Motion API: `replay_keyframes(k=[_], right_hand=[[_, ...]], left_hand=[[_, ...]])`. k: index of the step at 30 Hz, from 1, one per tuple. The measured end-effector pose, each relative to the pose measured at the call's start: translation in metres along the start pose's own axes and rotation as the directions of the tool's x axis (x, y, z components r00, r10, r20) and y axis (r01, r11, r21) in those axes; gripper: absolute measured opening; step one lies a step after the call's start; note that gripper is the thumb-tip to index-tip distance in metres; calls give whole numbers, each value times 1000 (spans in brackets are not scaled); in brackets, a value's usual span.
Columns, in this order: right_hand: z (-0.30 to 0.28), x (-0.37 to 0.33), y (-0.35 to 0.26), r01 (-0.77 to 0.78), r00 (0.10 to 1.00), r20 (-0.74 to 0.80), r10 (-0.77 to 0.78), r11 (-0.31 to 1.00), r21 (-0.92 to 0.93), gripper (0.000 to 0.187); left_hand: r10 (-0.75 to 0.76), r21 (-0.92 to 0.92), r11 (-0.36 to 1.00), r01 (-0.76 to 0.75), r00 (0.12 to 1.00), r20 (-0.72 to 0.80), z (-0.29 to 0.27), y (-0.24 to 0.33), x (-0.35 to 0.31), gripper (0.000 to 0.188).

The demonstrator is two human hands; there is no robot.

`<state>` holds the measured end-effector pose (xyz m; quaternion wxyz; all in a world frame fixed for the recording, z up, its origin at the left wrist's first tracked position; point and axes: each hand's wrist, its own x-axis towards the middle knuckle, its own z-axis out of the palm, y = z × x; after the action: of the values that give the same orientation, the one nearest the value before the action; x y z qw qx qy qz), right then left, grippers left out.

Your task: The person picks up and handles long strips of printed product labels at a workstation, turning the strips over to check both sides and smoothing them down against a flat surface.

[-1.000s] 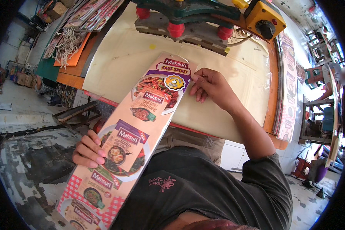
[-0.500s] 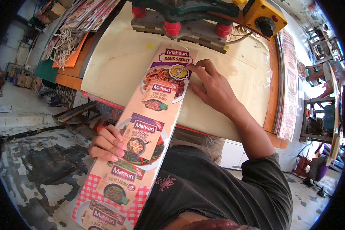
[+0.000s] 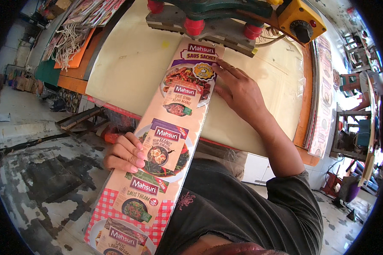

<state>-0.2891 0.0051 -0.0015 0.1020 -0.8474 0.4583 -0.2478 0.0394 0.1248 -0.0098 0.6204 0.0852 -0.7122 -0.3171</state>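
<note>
The left hand [image 3: 127, 154] grips, and the loosely open right hand [image 3: 241, 91] touches, a long, glossy card [image 3: 159, 146] of lettered food labels [image 3: 144, 185] between them.

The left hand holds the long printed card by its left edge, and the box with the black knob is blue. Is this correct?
The box is yellow, not blue, as the head view shows; the left hand does hold the printed card by its left edge.

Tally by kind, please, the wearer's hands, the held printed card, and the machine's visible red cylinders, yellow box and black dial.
Hands (left hand, right hand): 2
Held printed card: 1
Red cylinders: 3
Yellow box: 1
Black dial: 1
Total: 8
</note>
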Motion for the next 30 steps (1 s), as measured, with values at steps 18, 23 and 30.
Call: replay_keyframes(k=[18, 23, 30], right_hand=[[2, 1, 0, -13, 1000, 24, 13, 1000, 4, 55], [4, 0, 4, -22, 1000, 21, 22, 1000, 8, 55], [3, 2, 1, -59, 997, 43, 57, 997, 58, 56]], left_hand=[[6, 10, 1000, -6, 1000, -30, 0, -3, -7, 23], [-7, 7, 1000, 7, 1000, 4, -3, -4, -5, 23], [17, 16, 1000, -16, 999, -34, -3, -5, -2, 19]])
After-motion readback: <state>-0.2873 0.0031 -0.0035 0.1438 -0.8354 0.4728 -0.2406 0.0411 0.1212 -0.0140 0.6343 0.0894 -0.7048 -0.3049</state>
